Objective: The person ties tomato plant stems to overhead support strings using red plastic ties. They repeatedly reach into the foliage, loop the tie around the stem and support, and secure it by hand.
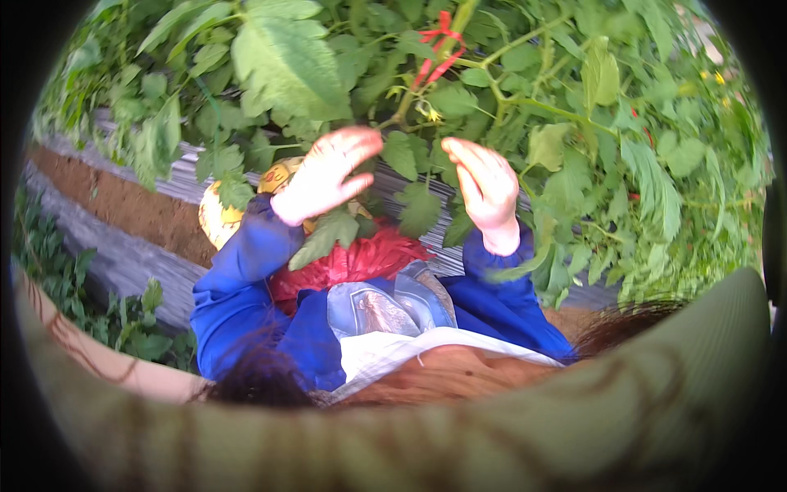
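Observation:
My left hand point(332, 172) is raised in front of a tomato plant, its thumb apart from the fingers and nothing visible in it. Facing it across a gap, my right hand point(486, 184) is also raised, fingers together and thumb a little apart; it looks empty. Both hands are slightly blurred. Above and between them, a red plastic tie point(439, 49) is knotted around the tomato stem point(403, 107). Close below the tie hangs a yellow tomato flower point(433, 115). A bundle of red plastic strips point(356, 261) lies at my waist, below the hands.
Dense tomato foliage point(572, 190) fills the far side and the right. A large leaf point(289, 61) hangs near the camera. Plastic mulch film point(141, 258) borders a strip of bare soil point(117, 203) on the left, with low plants point(141, 332) beside it. A hat brim point(393, 449) covers the bottom.

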Tool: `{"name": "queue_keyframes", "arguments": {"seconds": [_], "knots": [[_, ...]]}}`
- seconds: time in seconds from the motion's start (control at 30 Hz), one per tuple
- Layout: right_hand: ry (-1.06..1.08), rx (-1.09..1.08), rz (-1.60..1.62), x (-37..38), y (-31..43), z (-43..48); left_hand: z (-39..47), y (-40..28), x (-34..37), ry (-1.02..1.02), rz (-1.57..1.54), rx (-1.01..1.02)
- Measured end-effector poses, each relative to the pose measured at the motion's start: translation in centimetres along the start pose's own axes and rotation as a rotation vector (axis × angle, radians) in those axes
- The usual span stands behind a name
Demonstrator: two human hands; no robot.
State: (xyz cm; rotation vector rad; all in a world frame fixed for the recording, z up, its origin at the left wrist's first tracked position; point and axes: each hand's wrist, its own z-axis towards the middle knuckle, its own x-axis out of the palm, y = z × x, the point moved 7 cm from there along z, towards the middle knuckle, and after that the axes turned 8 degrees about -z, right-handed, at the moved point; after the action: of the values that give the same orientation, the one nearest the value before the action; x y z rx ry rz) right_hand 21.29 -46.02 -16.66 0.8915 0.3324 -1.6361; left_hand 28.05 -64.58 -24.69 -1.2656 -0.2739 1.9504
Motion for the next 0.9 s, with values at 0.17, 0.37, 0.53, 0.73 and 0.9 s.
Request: {"name": "queue_keyframes", "arguments": {"seconds": [0.17,0.37,0.53,0.73,0.9], "knots": [[0.111,0.002,0.190,2.7,1.3,-2.5,-8.9,-2.8,1.0,0.493,-0.145,-0.192],[0.218,-0.101,0.352,5.6,4.6,-0.5,-9.5,-6.0,-3.1,0.046,0.136,-0.245],[0.291,-0.211,0.379,6.5,6.6,0.8,-10.6,-7.9,-3.0,-0.041,0.330,-0.315],[0.300,-0.317,0.374,7.0,9.4,1.3,-13.5,-8.2,-4.6,-0.110,0.249,-0.303],[0.263,-0.351,0.398,7.1,11.9,1.5,-14.2,-8.4,-6.4,-0.240,0.288,-0.228]]}}
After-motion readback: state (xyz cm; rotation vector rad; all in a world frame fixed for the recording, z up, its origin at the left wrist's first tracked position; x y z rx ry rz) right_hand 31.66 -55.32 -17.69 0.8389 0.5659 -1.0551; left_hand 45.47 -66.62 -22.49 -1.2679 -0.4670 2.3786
